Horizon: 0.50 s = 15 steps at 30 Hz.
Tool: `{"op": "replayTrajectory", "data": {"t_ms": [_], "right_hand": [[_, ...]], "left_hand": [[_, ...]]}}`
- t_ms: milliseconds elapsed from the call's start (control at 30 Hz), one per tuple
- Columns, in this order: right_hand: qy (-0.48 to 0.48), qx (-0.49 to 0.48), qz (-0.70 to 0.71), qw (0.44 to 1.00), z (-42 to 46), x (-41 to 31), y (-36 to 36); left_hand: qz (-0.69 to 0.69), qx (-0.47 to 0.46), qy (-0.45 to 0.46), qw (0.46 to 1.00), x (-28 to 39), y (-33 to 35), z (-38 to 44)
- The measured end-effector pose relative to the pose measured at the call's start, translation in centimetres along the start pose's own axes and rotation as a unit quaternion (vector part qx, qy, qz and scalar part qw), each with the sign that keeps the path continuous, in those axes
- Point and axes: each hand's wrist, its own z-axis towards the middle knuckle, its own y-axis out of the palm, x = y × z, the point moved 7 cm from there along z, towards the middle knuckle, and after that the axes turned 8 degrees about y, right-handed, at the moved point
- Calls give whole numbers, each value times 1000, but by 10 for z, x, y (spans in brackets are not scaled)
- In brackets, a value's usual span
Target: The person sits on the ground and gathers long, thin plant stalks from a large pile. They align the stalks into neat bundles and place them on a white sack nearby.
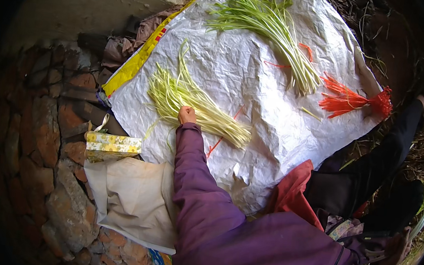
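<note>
My left hand (187, 115), in a purple sleeve, is closed at the near edge of a bundle of pale, long-stemmed greens (210, 111), around some of its leaves. The bundle lies on a white woven plastic sheet (256, 71), its cut ends towards the right. A red tie (215, 147) pokes out on its near side. Farther off lies a second bundle of greener stalks (279, 29), with red ties near it. A bunch of red plastic ties (347, 98) rests at the sheet's right side. My right hand cannot be made out.
A flowered box or bag (113, 144) and a beige cloth (137, 192) lie left of my arm. Broken bricks and stones (71, 199) cover the ground at left. My dark-trousered leg (392, 144) stretches along the right. One loose stalk (311, 114) lies on the sheet.
</note>
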Motion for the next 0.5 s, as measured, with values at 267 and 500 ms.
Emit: {"op": "replayTrajectory", "data": {"t_ms": [267,500], "right_hand": [[12,18,11,1000,0,1,-5],[-31,-9,9,999,-2,-19,0]], "left_hand": [[-323,-25,-154,933,62,-30,-34],[-498,-108,10,860,329,-47,-104]]}}
